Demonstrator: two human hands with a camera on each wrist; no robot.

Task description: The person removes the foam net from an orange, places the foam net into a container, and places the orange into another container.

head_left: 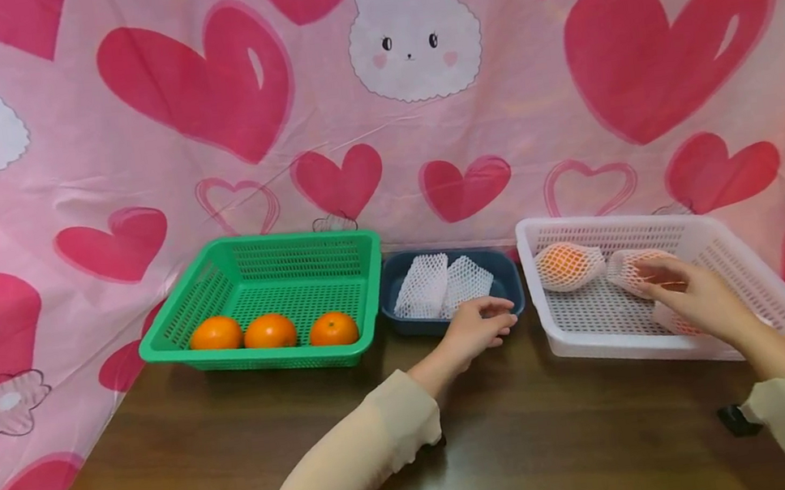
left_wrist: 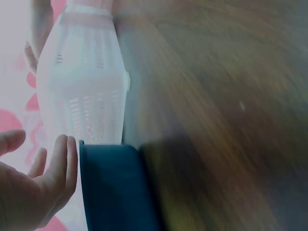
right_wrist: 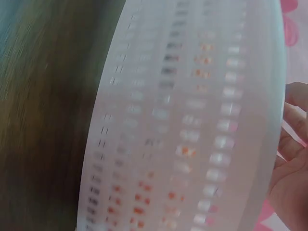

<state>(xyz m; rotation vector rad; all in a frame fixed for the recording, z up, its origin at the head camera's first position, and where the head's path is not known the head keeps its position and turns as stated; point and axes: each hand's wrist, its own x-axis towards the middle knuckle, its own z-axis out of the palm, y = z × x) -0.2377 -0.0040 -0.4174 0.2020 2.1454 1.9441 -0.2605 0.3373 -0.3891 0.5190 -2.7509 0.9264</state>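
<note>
My left hand [head_left: 475, 334] is at the front right of a small blue basket [head_left: 402, 325], fingers loosely bent and nothing between them. Two white foam nets [head_left: 423, 287] lie inside that basket. Over the white basket [head_left: 614, 344], my right hand [head_left: 700, 297] has its fingertips at a netted orange [head_left: 627, 272], partly covering it; whether they touch it is unclear. Another netted orange [head_left: 566, 266] sits to the left, and a third netted orange [head_left: 670, 319] is partly hidden beneath the hand. The right wrist view shows fingers [right_wrist: 294, 118] beyond the basket rim.
At the left stands a green basket [head_left: 267, 360] with three bare oranges [head_left: 269, 331] along its front side. The baskets stand in a row on a brown wooden table [head_left: 534, 440]. Behind them hangs a pink cloth [head_left: 348, 120] with hearts and rabbits.
</note>
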